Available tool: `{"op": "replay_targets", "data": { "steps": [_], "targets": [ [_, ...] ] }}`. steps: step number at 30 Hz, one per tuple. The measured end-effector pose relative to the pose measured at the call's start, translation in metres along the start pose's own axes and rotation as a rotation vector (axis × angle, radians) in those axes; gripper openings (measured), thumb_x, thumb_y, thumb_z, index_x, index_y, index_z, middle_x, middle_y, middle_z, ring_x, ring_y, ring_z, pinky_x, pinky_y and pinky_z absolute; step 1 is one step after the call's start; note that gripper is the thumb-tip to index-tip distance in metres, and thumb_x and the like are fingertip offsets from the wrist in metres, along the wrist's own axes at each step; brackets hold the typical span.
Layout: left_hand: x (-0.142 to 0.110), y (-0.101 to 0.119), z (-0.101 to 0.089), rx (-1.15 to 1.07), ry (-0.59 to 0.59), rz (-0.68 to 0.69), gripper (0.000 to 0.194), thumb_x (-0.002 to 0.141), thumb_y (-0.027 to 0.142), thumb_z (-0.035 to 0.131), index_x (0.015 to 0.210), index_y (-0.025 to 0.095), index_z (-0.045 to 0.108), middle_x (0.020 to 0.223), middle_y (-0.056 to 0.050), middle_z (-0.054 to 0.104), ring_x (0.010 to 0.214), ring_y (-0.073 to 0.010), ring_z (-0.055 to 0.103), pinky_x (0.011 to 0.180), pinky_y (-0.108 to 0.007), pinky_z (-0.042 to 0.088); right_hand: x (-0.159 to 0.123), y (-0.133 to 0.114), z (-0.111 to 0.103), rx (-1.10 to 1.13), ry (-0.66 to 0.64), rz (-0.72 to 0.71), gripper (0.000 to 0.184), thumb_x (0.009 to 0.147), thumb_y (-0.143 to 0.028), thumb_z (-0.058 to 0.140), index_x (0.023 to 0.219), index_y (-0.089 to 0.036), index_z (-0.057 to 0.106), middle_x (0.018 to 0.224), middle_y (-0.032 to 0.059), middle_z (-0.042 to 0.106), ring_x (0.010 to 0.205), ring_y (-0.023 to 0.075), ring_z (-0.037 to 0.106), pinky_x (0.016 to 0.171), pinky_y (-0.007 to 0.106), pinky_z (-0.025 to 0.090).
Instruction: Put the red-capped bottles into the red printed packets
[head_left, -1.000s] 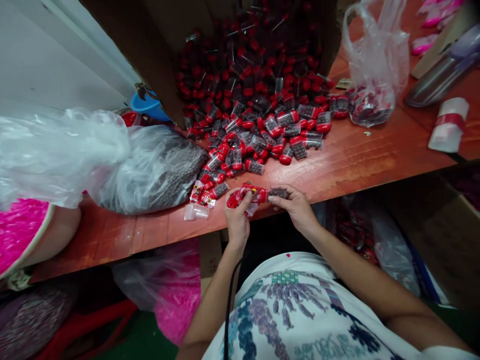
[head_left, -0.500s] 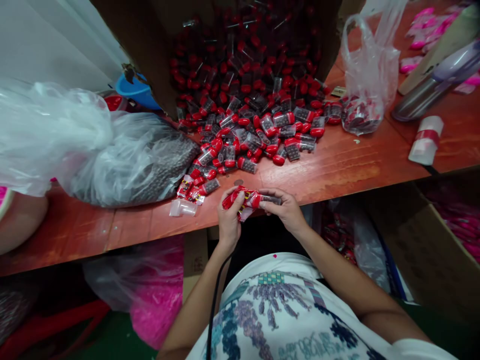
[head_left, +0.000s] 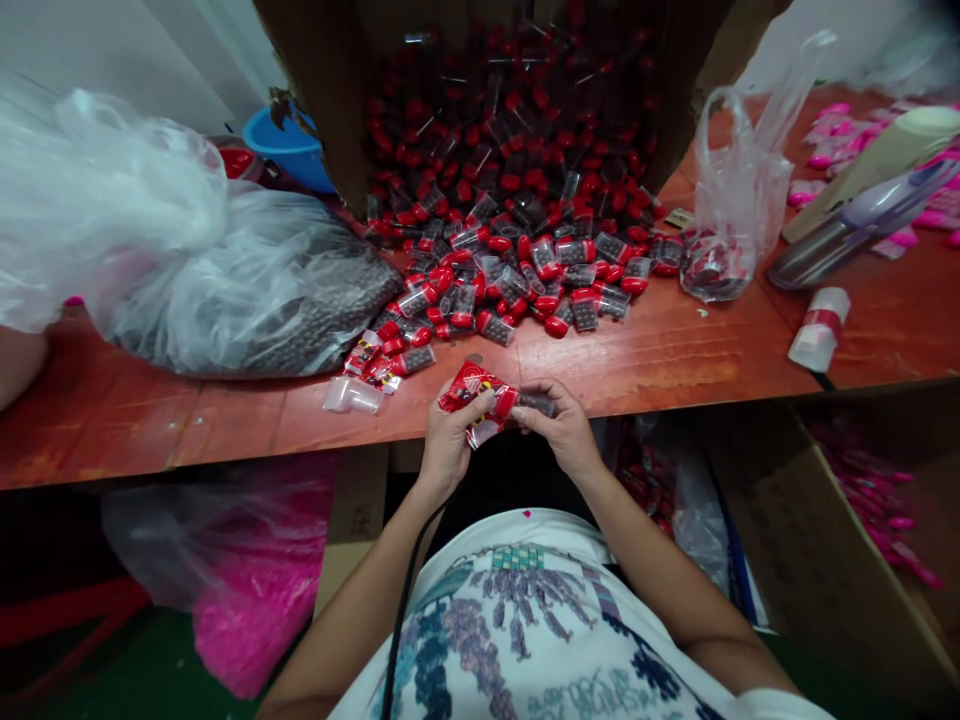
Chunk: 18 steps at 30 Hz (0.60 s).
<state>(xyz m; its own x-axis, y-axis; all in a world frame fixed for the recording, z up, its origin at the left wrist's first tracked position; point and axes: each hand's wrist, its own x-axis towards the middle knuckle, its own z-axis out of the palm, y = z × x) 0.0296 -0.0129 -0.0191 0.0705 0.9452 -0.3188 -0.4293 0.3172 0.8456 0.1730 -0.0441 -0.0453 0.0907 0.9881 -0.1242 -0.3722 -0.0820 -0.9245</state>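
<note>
Just past the table's front edge, my left hand (head_left: 445, 436) is closed on a shiny red printed wrapper (head_left: 471, 385) with yellow and white patches. My right hand (head_left: 568, 432) pinches a small clear tube (head_left: 537, 404) with dark contents. The tube's red end meets the wrapper between my hands; whether it sits inside is hard to tell. Beyond them lies a heap of red-capped clear tubes (head_left: 517, 285) holding dark beads. Left of my hands are a few red printed wrappers (head_left: 363, 354) and some empty clear tubes (head_left: 352, 394).
A cardboard box (head_left: 319, 60) opens onto the heap. At left is a plastic bag of dark beads (head_left: 255, 330), with a blue basin (head_left: 292, 150) behind. At right stand a small clear bag (head_left: 724, 240), a bottle (head_left: 832, 240) and a white roll (head_left: 820, 330). Below is a cardboard carton (head_left: 810, 530).
The camera view has shifted slightly. The wrapper in my left hand looks flatter and more spread out, with more of its red print showing. Both hands keep their hold.
</note>
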Motion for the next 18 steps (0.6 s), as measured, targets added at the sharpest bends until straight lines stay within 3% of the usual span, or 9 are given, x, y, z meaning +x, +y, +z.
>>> {"op": "replay_targets", "data": {
  "steps": [7, 13, 18],
  "targets": [
    [-0.002, -0.004, 0.001, 0.06, -0.011, 0.097, 0.032, 0.061, 0.02, 0.08, 0.088, 0.015, 0.063, 0.082, -0.004, 0.07, 0.071, -0.0173, 0.066, 0.072, -0.033, 0.053, -0.006, 0.01, 0.01, 0.055, 0.115, 0.013, 0.031, 0.073, -0.035, 0.072, 0.1, -0.025, 0.06, 0.08, -0.0028, 0.065, 0.067, 0.0123, 0.061, 0.061, 0.024, 0.051],
    [-0.004, -0.002, 0.002, 0.048, -0.02, 0.133, 0.027, 0.065, 0.02, 0.078, 0.087, 0.014, 0.063, 0.08, -0.004, 0.069, 0.069, -0.0162, 0.066, 0.069, -0.031, 0.054, -0.009, 0.017, 0.017, -0.076, 0.285, -0.124, 0.032, 0.074, -0.037, 0.071, 0.101, -0.023, 0.064, 0.098, 0.0018, 0.062, 0.084, 0.0147, 0.059, 0.074, 0.029, 0.054],
    [-0.005, -0.001, 0.003, 0.014, -0.019, 0.093, 0.029, 0.064, 0.021, 0.079, 0.089, 0.015, 0.064, 0.085, -0.006, 0.071, 0.074, -0.0185, 0.067, 0.074, -0.036, 0.054, -0.011, 0.016, 0.021, -0.113, 0.27, -0.165, 0.03, 0.075, -0.035, 0.07, 0.103, -0.024, 0.065, 0.1, 0.0026, 0.06, 0.09, 0.0164, 0.059, 0.079, 0.031, 0.054]
  ]
}}
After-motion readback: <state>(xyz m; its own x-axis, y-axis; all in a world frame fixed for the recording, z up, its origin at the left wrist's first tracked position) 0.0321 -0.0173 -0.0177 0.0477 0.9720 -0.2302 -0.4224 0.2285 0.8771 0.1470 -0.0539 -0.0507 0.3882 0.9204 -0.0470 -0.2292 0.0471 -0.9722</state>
